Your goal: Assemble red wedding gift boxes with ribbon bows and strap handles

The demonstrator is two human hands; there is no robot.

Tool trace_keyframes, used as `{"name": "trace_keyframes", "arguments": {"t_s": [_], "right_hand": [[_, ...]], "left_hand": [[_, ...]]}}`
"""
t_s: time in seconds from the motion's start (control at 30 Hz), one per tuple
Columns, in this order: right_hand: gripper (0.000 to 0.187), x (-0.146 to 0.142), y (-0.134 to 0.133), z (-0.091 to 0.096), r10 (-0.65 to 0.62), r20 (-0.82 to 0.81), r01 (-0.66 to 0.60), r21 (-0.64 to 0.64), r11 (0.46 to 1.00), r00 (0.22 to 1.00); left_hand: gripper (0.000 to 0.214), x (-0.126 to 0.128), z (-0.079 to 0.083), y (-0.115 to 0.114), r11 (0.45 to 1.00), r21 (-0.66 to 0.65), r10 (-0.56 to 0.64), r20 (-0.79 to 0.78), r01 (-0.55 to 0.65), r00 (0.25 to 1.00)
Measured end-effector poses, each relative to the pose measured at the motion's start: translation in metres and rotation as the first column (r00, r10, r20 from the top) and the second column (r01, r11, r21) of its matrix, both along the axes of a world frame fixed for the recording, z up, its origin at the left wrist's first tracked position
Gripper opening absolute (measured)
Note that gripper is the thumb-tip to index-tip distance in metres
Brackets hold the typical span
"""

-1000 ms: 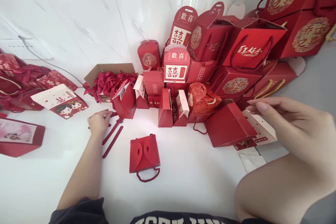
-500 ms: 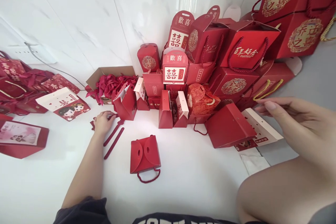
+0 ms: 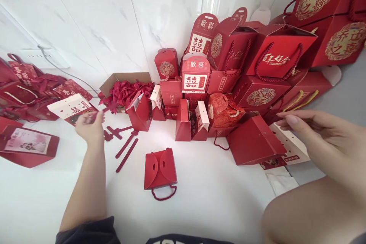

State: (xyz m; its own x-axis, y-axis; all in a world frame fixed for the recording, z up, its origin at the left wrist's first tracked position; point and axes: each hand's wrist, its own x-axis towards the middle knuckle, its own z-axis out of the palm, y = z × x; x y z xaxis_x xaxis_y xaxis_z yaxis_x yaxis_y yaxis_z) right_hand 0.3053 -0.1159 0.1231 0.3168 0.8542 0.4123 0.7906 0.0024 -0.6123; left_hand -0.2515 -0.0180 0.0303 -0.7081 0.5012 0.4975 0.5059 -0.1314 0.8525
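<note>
Your L hand (image 3: 90, 125) is mid-left of frame, raised off the table (image 3: 206, 206), thumb & fingertips pinched on a dark-red ribbon (image 3: 105, 110), overlapping the white-topped box (image 3: 64, 107) behind it in view. Your R hand (image 3: 323, 137) is at the far R of frame, fingers loosely curled w/ thumb near the index; nothing shows in it, but the angle's poor, so can't tell if something thin sits btwn the tips. Nearest to it is the plain red box (image 3: 253, 141), lower R of ctr, standing closed along its top edge. As for progress: the small red box (image 3: 160, 169), lower ctr, looks finished as a fold, its two rounded flaps lying over the front & its rope handle (image 3: 164, 199) hanging toward you, but there's no ribbon visible on it. The stacked boxes (image 3: 195, 74), upper ctr to upper R, all look made up, approx. done by the look of them; the bagged pile (image 3: 48, 84) at far L has ribbon loops on it. What's left, judging by what's loose: the flat strips (image 3: 127, 155) by your L forearm lie unattached on the table, w/ a tangle next to them, & the brown carton (image 3: 110, 81), upper L of ctr, holds a full heap of ribbons (image 3: 128, 89). So prob. part-way, w/ plenty of ribbon unused.
</note>
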Motion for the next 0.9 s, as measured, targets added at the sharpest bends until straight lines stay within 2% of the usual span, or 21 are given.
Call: {"name": "trace_keyframes", "arguments": {"t_s": [0.1, 0.13, 0.17, 0.2, 0.27, 0.3, 0.37, 0.4, 0.43, 0.5, 0.57, 0.63, 0.73, 0.9], "right_hand": [[0.034, -0.019, 0.0, 0.001, 0.181, -0.066, -0.18, 0.018, 0.984, 0.981], [0.031, -0.029, 0.001, 0.001, 0.282, -0.095, -0.282, 0.018, 0.959, 0.955], [0.028, -0.042, 0.003, 0.0, 0.398, -0.123, -0.399, 0.018, 0.917, 0.909], [0.024, -0.056, 0.004, -0.002, 0.524, -0.163, -0.531, 0.0, 0.847, 0.836], [0.023, -0.087, 0.007, -0.008, 0.715, -0.275, -0.748, -0.023, 0.664, 0.643], [0.027, -0.102, 0.008, -0.011, 0.763, -0.351, -0.819, -0.021, 0.573, 0.542], [0.04, -0.128, 0.01, -0.02, 0.773, -0.498, -0.879, 0.042, 0.475, 0.394], [0.043, -0.137, 0.011, -0.024, 0.757, -0.563, -0.876, 0.113, 0.469, 0.333], [0.041, -0.144, 0.012, -0.028, 0.74, -0.607, -0.849, 0.195, 0.492, 0.29], [0.025, -0.149, 0.014, -0.033, 0.713, -0.644, -0.748, 0.321, 0.581, 0.278], [0.016, -0.145, 0.016, -0.034, 0.679, -0.647, -0.663, 0.343, 0.666, 0.347], [0.017, -0.138, 0.018, -0.032, 0.639, -0.633, -0.632, 0.29, 0.719, 0.436], [0.018, -0.13, 0.021, -0.029, 0.603, -0.612, -0.62, 0.224, 0.752, 0.512], [0.018, -0.125, 0.025, -0.03, 0.582, -0.62, -0.606, 0.207, 0.768, 0.526]], "left_hand": [[0.027, 0.032, 0.048, -0.015, 0.981, 0.196, -0.006, -0.006, 0.007, 1.0], [0.03, 0.05, 0.063, -0.023, 0.967, 0.251, -0.052, -0.018, 0.055, 0.998], [0.03, 0.071, 0.076, -0.032, 0.931, 0.321, -0.176, -0.018, 0.173, 0.984], [0.028, 0.095, 0.087, -0.041, 0.888, 0.35, -0.312, -0.014, 0.297, 0.95], [0.019, 0.142, 0.099, -0.06, 0.819, 0.329, -0.495, -0.007, 0.469, 0.869], [0.016, 0.164, 0.101, -0.068, 0.781, 0.295, -0.58, 0.015, 0.551, 0.814], [0.017, 0.2, 0.097, -0.079, 0.688, 0.195, -0.723, 0.093, 0.699, 0.685], [0.017, 0.213, 0.094, -0.083, 0.641, 0.133, -0.767, 0.139, 0.756, 0.626], [0.017, 0.223, 0.089, -0.085, 0.585, 0.083, -0.805, 0.182, 0.807, 0.564], [0.019, 0.234, 0.081, -0.087, 0.462, 0.019, -0.856, 0.269, 0.887, 0.441], [0.026, 0.236, 0.076, -0.086, 0.344, -0.014, -0.876, 0.356, 0.939, 0.326], [0.028, 0.233, 0.073, -0.084, 0.263, -0.047, -0.862, 0.437, 0.964, 0.257], [0.025, 0.227, 0.073, -0.082, 0.188, -0.121, -0.83, 0.512, 0.975, 0.223], [0.031, 0.224, 0.076, -0.079, 0.115, -0.258, -0.837, 0.495, 0.959, 0.233]]}}
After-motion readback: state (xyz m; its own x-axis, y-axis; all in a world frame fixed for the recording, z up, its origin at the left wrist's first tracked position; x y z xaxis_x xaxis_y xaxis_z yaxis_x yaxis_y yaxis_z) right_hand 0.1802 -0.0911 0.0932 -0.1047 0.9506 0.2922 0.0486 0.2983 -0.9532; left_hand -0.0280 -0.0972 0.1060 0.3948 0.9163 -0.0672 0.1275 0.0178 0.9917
